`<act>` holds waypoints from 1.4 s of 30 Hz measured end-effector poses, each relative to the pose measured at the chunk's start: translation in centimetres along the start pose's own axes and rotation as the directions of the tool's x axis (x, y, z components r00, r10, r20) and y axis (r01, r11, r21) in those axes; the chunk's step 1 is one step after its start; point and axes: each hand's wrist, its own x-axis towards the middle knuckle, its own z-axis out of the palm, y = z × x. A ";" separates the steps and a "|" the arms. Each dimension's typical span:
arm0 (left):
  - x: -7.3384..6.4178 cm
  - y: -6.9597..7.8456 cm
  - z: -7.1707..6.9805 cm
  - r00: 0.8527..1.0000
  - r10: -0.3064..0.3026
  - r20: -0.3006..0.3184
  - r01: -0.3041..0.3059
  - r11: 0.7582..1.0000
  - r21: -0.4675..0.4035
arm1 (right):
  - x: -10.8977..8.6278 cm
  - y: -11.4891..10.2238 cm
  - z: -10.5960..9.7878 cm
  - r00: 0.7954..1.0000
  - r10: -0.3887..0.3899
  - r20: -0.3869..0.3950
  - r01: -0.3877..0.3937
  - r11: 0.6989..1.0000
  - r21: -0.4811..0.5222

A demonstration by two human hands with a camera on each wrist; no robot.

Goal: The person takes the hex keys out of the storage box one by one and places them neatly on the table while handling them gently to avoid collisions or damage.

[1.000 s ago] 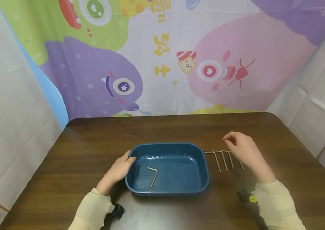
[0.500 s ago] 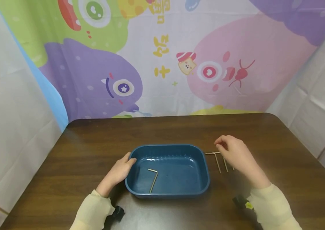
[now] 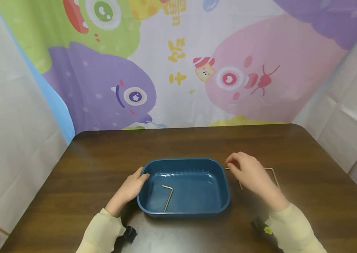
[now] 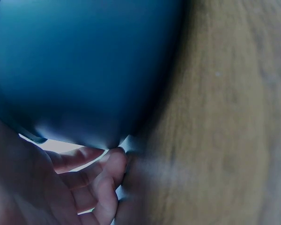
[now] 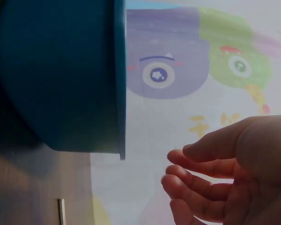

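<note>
My left hand [image 3: 131, 188] holds the left side of a dark blue rectangular tray [image 3: 197, 198], with the thumb over its rim. In the left wrist view, fingers [image 4: 113, 164] bend beneath the tray's outer wall [image 4: 84, 61]. One L-shaped Allen key [image 3: 170, 196] lies inside the tray, towards the left. My right hand [image 3: 248, 174] hovers just beyond the tray's right rim, its fingers loosely bent. Nothing shows between thumb and fingertips in the right wrist view. Beneath that hand, more Allen keys [image 3: 275, 176] lie on the table, partly hidden by it.
The brown wooden table [image 3: 102, 151] runs back to a cartoon-printed curtain [image 3: 178, 105]. Pale cloth sheets hang at both sides. A black wrist device [image 3: 130, 234] sits at the left cuff, and a dark one with a yellow spot [image 3: 268, 230] at the right cuff.
My right hand has moved left over the row of Allen keys towards the tray, uncovering the rightmost key and covering others. The left hand and the tray have stayed in place.
</note>
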 end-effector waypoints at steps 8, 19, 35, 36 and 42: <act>0.0 -0.1 0.2 1.000 0.006 -0.013 -0.006 1.000 -0.001 | -0.1 -0.7 0.7 1.000 0.001 0.015 -0.001 1.000 0.001; 0.1 0.1 0.0 1.000 0.014 -0.016 -0.014 1.000 0.004 | 0.0 -2.6 1.9 0.996 -0.075 0.039 0.075 0.997 0.004; 0.0 0.1 -0.1 1.000 0.007 -0.012 -0.007 1.000 0.003 | 0.5 -5.3 3.5 0.987 -0.101 0.124 0.103 0.995 -0.011; -0.1 0.1 -0.1 1.000 0.007 -0.012 -0.007 1.000 0.000 | 0.5 -5.6 3.6 0.986 -0.105 0.130 0.107 0.994 -0.013; 0.0 0.1 -0.1 1.000 0.011 -0.012 -0.011 1.000 -0.001 | 0.6 -6.8 4.7 0.979 -0.151 0.136 0.157 0.987 -0.038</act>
